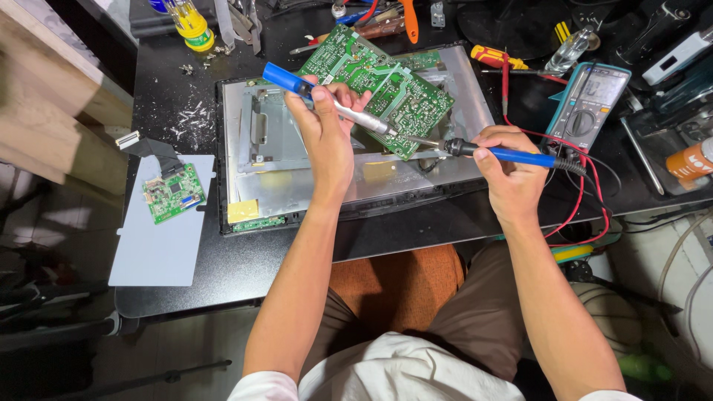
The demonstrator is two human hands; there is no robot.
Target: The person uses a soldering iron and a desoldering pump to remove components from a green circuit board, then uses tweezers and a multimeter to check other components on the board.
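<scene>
I see the green circuit board (pixel 382 78) propped on a grey metal monitor back (pixel 312 160). My left hand (pixel 327 134) grips a blue-capped steel desoldering pump (pixel 327 100); my right hand (pixel 509 171) grips a blue-handled soldering iron (pixel 494 152), tip at the board's edge. A multimeter (pixel 587 104) lies to the right on the black bench (pixel 186 82).

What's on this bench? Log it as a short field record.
left hand: grips desoldering pump, tip at big board
right hand: grips soldering iron, tip at same spot
big board: green, tilted on metal panel
small board: on grey sheet, far left
multimeter: right of panel, red leads attached
table: black, screws scattered
</scene>
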